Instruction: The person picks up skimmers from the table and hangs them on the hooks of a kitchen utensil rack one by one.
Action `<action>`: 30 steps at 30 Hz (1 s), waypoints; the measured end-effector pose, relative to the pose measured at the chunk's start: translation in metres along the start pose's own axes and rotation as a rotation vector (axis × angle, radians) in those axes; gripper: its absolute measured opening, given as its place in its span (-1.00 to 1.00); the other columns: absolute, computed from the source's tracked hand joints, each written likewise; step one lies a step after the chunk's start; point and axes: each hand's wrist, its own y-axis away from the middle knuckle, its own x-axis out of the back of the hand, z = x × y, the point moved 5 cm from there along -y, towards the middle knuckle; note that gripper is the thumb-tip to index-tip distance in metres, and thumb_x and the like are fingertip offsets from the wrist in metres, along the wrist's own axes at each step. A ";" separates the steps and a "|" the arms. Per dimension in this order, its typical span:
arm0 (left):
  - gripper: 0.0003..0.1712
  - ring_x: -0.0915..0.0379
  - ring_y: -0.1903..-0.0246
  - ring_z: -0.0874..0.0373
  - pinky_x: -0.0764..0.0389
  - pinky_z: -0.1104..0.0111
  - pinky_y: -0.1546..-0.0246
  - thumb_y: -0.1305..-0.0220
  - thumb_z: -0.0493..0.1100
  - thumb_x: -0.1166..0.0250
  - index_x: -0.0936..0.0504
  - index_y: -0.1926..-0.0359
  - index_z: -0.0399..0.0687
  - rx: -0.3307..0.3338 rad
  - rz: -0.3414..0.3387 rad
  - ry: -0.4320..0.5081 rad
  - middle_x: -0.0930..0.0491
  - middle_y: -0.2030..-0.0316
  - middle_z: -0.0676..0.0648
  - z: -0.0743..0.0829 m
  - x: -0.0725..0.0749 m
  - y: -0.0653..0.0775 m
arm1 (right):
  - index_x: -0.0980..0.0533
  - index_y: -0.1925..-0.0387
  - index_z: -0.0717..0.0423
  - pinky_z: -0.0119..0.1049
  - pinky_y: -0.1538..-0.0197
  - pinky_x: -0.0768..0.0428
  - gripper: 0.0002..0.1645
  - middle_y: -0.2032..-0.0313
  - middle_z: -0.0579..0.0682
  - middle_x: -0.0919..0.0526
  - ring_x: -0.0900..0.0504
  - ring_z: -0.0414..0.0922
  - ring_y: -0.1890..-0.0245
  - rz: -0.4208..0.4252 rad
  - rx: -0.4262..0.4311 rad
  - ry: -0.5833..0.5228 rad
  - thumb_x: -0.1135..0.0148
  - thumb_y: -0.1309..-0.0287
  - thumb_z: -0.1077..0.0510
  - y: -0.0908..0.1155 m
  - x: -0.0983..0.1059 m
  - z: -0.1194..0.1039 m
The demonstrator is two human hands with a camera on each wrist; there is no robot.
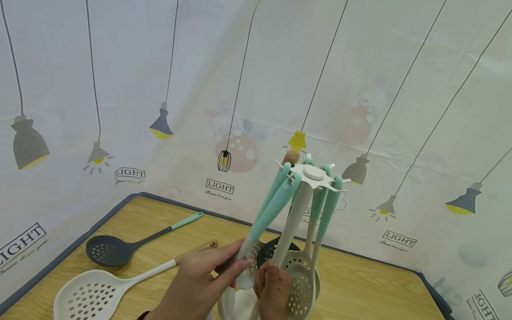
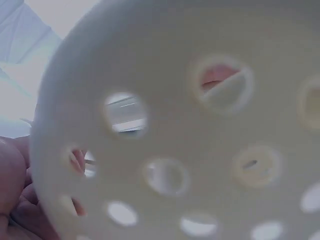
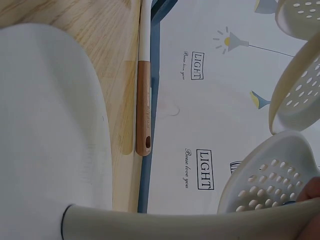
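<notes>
A white rotating utensil stand (image 1: 314,172) holds several mint-handled utensils on its hooked top, and one tan handle end shows behind them. My right hand (image 1: 274,289) grips the pole (image 1: 294,222) low down. My left hand (image 1: 204,275) pinches the pale neck of a mint-handled utensil (image 1: 276,209) at the stand's left side; its kind is hard to tell. A cream perforated head (image 2: 165,135) fills the left wrist view. In the right wrist view the pole (image 3: 190,222) crosses the bottom, beside the round white base (image 3: 45,130), and perforated heads (image 3: 270,180) hang at right.
On the wooden table (image 1: 360,284), left of the stand, lie a dark skimmer (image 1: 108,251) with a mint handle and a white skimmer (image 1: 90,295) with a wooden handle. A pale sheet (image 1: 280,80) printed with lamps rises behind the table's dark edge.
</notes>
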 end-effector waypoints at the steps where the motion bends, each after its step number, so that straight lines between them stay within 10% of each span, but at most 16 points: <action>1: -0.60 -0.52 0.50 0.56 -0.48 0.68 0.55 -0.30 -0.30 -0.36 -0.66 -0.16 -0.25 -0.006 -0.003 0.000 -0.76 0.36 0.06 0.000 -0.001 0.000 | -0.16 0.63 0.43 -0.55 0.73 -0.19 -0.17 0.78 -0.23 -0.20 -0.14 -0.40 0.78 0.003 -0.010 0.002 0.30 -0.60 -0.18 0.000 0.000 0.000; 16: -0.71 -0.56 0.46 0.48 -0.51 0.72 0.46 -0.30 -0.30 -0.38 -0.70 -0.03 -0.30 -0.125 -0.030 0.011 -0.75 0.34 -0.02 -0.006 -0.015 0.008 | -0.21 0.61 0.45 -0.50 0.78 -0.17 -0.18 0.76 -0.25 -0.18 -0.12 -0.41 0.78 0.036 0.046 -0.036 0.25 -0.58 -0.18 0.001 0.000 0.000; 30: -0.70 -0.66 0.29 0.41 -0.62 0.60 0.32 -0.35 -0.28 -0.33 -0.70 -0.08 -0.03 0.012 0.015 -0.055 -0.77 0.23 0.10 -0.012 -0.003 0.008 | -0.13 0.67 0.39 -0.53 0.77 -0.19 -0.16 0.79 -0.25 -0.18 -0.14 -0.44 0.80 0.022 0.059 -0.030 0.28 -0.59 -0.19 0.000 -0.001 0.002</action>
